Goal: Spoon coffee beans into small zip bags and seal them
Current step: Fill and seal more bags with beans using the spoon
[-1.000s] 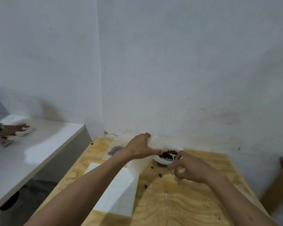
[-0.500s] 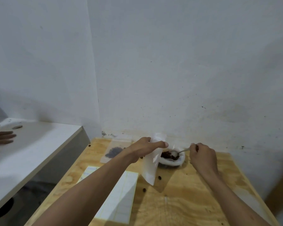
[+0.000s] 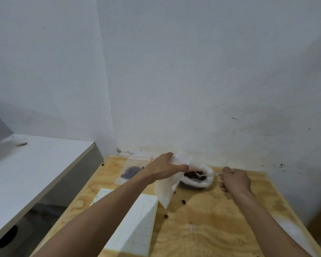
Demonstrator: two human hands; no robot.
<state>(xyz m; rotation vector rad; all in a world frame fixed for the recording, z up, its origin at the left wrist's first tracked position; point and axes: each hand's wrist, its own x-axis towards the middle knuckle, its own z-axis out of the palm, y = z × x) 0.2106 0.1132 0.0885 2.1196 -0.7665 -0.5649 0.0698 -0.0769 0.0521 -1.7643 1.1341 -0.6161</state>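
Scooping stage, item by item. Your left hand [image 3: 163,169] pinches an empty zip bag [image 3: 167,190] by its mouth, hanging above the tabletop [image 3: 211,229]. Your right hand [image 3: 233,181] clenches the spoon [image 3: 208,175], bowl resting in the coffee beans [image 3: 194,175] inside their white pouch [image 3: 202,183]. One filled bag [image 3: 132,171] lies flat by the wall. Loose beans [image 3: 183,201] scattered nearby. Outstanding, by my estimate: filling and sealing this bag.
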